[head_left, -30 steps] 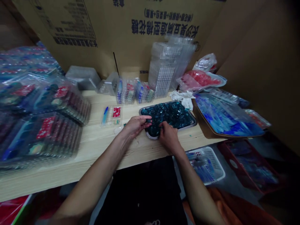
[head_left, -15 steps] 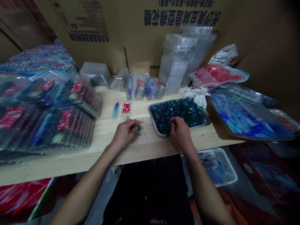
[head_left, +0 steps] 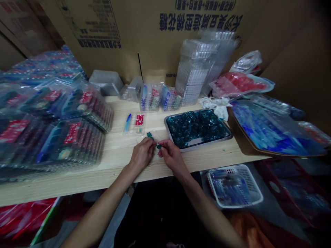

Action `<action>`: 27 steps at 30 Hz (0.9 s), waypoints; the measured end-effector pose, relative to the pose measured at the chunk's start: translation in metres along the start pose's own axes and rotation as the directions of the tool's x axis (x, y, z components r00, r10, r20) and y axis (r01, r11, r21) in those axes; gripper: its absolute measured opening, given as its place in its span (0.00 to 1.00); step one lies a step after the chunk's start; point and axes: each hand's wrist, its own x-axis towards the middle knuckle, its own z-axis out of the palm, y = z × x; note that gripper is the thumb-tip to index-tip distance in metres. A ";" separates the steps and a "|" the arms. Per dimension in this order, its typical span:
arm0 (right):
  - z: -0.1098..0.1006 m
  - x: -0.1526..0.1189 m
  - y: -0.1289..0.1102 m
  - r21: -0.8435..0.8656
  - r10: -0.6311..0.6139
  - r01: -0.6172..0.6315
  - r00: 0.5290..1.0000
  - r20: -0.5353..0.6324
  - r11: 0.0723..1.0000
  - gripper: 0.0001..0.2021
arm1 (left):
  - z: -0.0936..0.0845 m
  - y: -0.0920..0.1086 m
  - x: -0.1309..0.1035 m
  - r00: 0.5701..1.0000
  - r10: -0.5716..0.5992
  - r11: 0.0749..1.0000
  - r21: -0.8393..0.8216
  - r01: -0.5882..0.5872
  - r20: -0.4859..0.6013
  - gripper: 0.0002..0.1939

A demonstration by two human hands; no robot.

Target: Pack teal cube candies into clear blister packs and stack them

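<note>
Over the pale wooden table (head_left: 116, 146), my two hands are close together, fingertips almost meeting. My left hand (head_left: 141, 154) is closed in a pinch on a small dark green wrapped piece (head_left: 149, 135), which sticks out past its fingertips. Between thumb and fingers of my right hand (head_left: 171, 155) is another small dark green piece (head_left: 158, 146). Just right of it stands a shallow metal tray (head_left: 196, 141) filled with dark green shiny pieces (head_left: 199, 124). Behind my left hand lies a clear compartment pack (head_left: 133, 130) containing a blue pen-shaped item (head_left: 127, 122) and a red packet (head_left: 139, 120).
Filled clear packs (head_left: 77, 137) are piled at the left. Clear empty trays (head_left: 192, 81) stack up at the back, beside a cardboard wall (head_left: 144, 41). A carton of blue items (head_left: 274, 131) sits at the right, above a white basket (head_left: 254, 198) below the table.
My right hand has moved left from the metal tray to my left hand, bringing a green piece. A bare patch now shows at the tray's front. My left hand has shifted slightly forward.
</note>
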 end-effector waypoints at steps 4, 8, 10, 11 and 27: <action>0.004 0.000 -0.001 0.048 -0.041 0.041 0.999 -0.002 0.998 0.10 | -0.009 0.000 -0.005 0.997 -0.041 0.998 -0.048 0.037 -0.066 0.11; 0.006 -0.003 -0.008 -0.070 -0.150 0.147 0.988 -0.034 0.987 0.14 | -0.018 0.019 -0.008 0.965 -0.262 0.880 -0.417 0.227 -0.029 0.12; 0.007 -0.004 -0.014 -0.148 -0.204 0.198 0.979 -0.029 0.969 0.15 | -0.018 0.031 -0.007 0.928 -0.345 0.673 -0.652 0.350 0.142 0.16; 0.008 -0.004 -0.016 -0.178 -0.227 0.218 0.974 -0.028 0.959 0.15 | -0.017 0.035 -0.006 0.908 -0.366 0.562 -0.729 0.392 0.206 0.17; 0.006 -0.003 -0.022 -0.282 -0.172 0.148 0.983 -0.062 0.948 0.09 | -0.018 0.043 -0.001 0.842 -0.467 0.205 -0.894 0.399 0.269 0.16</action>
